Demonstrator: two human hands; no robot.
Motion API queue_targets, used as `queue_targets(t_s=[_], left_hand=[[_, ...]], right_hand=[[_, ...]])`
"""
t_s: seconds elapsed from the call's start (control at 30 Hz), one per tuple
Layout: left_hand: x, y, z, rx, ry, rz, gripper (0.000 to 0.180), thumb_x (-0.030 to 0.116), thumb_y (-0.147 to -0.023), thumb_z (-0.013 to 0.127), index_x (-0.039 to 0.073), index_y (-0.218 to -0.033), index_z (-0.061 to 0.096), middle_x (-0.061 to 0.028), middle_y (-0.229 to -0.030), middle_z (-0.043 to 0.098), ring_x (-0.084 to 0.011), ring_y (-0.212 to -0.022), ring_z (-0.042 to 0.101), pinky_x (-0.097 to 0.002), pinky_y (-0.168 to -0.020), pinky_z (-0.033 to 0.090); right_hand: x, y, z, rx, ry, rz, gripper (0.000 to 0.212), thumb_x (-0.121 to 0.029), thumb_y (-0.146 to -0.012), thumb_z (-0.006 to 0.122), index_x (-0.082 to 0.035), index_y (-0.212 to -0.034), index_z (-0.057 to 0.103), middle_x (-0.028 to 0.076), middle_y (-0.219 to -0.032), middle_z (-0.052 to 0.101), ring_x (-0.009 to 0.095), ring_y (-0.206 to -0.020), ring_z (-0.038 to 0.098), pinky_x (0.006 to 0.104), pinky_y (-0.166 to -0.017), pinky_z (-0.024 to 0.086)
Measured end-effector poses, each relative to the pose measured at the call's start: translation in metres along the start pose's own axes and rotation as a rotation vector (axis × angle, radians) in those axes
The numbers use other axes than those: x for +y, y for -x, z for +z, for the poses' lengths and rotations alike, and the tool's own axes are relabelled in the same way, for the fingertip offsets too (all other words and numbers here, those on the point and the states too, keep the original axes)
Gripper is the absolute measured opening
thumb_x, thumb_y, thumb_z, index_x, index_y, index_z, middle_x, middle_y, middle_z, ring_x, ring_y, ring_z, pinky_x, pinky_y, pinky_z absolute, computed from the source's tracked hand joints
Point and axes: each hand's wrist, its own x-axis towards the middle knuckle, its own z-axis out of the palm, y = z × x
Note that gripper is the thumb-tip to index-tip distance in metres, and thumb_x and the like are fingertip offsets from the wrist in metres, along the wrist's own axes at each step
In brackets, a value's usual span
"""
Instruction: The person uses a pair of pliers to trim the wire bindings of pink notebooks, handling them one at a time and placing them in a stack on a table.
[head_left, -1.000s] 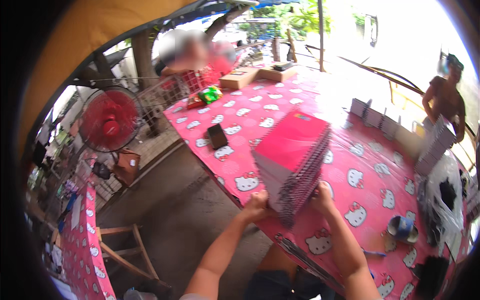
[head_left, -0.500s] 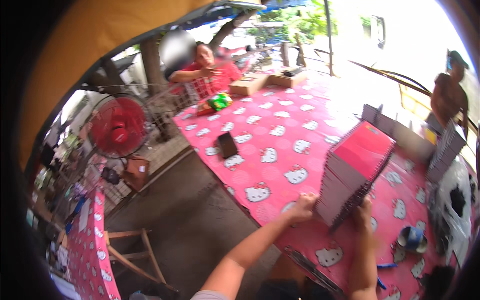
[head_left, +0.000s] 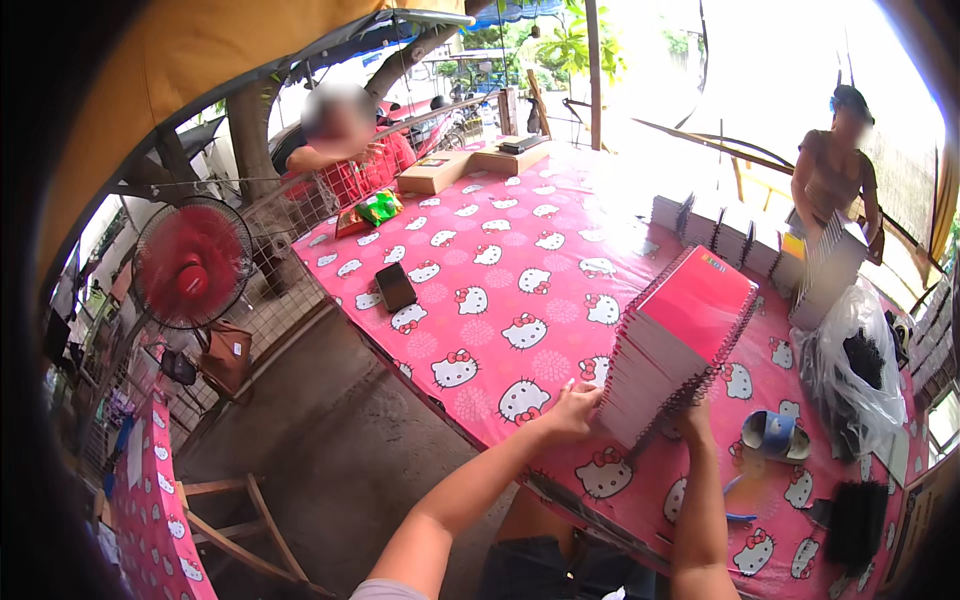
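Observation:
A tall stack of spiral-bound notebooks (head_left: 640, 375) with a red top cover stands at the near right of the table. My left hand (head_left: 576, 410) grips its lower left edge. On the opposite side, my right hand (head_left: 692, 418) holds the lower right edge, its fingers partly hidden by the bindings. To the right of my right hand lie a blue roll of tape (head_left: 775, 436) and a thin blue tool (head_left: 738, 515), partly blurred. Black comb-like pieces (head_left: 856, 522) rest nearer the table's right edge.
More notebook stacks (head_left: 735, 238) stand at the far right, where a co-worker (head_left: 838, 170) reaches to one. A clear plastic bag (head_left: 850, 365) holds black items. On the pink table (head_left: 545, 365) lie a phone (head_left: 396, 288), a green packet (head_left: 380, 207) and cardboard boxes (head_left: 436, 173). A fan (head_left: 192, 265) stands left.
My view has turned toward the right, so the table's things appear farther left. Both hands stay on the notebook stack. The co-worker at right now leans toward a stack with arms lowered.

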Motion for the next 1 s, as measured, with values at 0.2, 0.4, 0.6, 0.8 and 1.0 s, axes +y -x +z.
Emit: queue_targets(t_s=[0.2, 0.4, 0.6, 0.8, 1.0], left_hand=[[0.032, -0.024, -0.102, 0.199, 0.507, -0.106, 0.046, 0.007, -0.092, 0.047, 0.004, -0.138, 0.042, -0.0155, -0.114, 0.061, -0.0199, -0.095, 0.060, -0.0323, -0.084, 0.048], [0.109, -0.065, -0.149, 0.042, 1.315, 0.284, 0.082, 0.071, -0.089, 0.021, 0.018, -0.151, 0.011, -0.0117, -0.155, 0.016, -0.0251, -0.139, 0.026, -0.0408, -0.113, 0.023], [0.129, -0.074, -0.132, -0.112, 1.538, 0.417, 0.081, 0.070, -0.089, 0.020, 0.018, -0.151, 0.009, -0.0065, -0.153, 0.023, -0.0205, -0.136, 0.030, -0.0364, -0.110, 0.028], [0.136, -0.069, -0.136, -0.062, 1.383, 0.327, 0.079, 0.067, -0.092, 0.020, 0.016, -0.151, 0.009, -0.0062, -0.154, 0.022, -0.0194, -0.136, 0.029, -0.0359, -0.110, 0.028], [0.117, -0.061, -0.126, -0.040, 1.387, 0.160, 0.080, 0.069, -0.090, 0.020, 0.013, -0.148, 0.022, -0.0054, -0.147, 0.035, -0.0186, -0.130, 0.039, -0.0360, -0.105, 0.035]], right_hand=[[-0.043, 0.018, -0.038, 0.311, -0.064, -0.242, 0.047, -0.026, -0.091, 0.051, 0.002, -0.129, 0.045, 0.023, -0.129, 0.047, 0.035, -0.123, 0.044, 0.0405, -0.104, 0.032], [-0.166, 0.031, -0.039, 0.490, -0.096, -0.828, 0.081, -0.065, -0.091, 0.030, -0.004, -0.143, 0.029, 0.023, -0.151, 0.019, 0.038, -0.141, 0.016, 0.0508, -0.112, 0.011], [-0.177, 0.008, -0.021, 0.506, -0.076, -0.921, 0.085, -0.068, -0.091, 0.020, -0.004, -0.147, 0.021, 0.025, -0.152, 0.013, 0.039, -0.142, 0.009, 0.0519, -0.112, 0.005], [-0.171, 0.007, -0.022, 0.481, -0.093, -0.897, 0.085, -0.065, -0.092, 0.020, 0.000, -0.147, 0.016, 0.026, -0.152, 0.012, 0.040, -0.142, 0.008, 0.0514, -0.112, 0.004], [-0.149, 0.024, -0.003, 0.407, -0.147, -0.811, 0.085, -0.062, -0.093, 0.022, 0.002, -0.147, 0.008, 0.027, -0.153, 0.005, 0.041, -0.142, 0.005, 0.0508, -0.113, 0.006]])
